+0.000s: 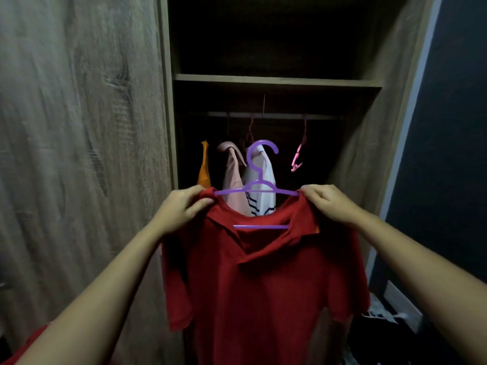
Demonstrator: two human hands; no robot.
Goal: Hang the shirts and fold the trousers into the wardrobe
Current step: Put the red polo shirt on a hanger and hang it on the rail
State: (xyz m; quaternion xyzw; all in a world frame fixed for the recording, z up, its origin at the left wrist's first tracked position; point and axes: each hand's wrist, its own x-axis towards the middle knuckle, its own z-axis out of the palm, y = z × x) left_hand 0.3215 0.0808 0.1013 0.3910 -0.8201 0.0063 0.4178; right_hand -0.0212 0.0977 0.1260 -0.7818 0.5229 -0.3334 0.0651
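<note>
Beside dark wall (453,127), wood-grain wardrobe (374,154), shelf (276,80) above rail (276,116), 3 shirts (232,177) hanging

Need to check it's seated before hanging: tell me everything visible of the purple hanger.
The purple hanger looks like thin plastic: top hook, sloped shoulders, straight lower bar. It stands upright in the neck of the red shirt, arm tips under the fabric, where the left hand and right hand pinch the shirt. Its hook is free, not on the rail.
</note>
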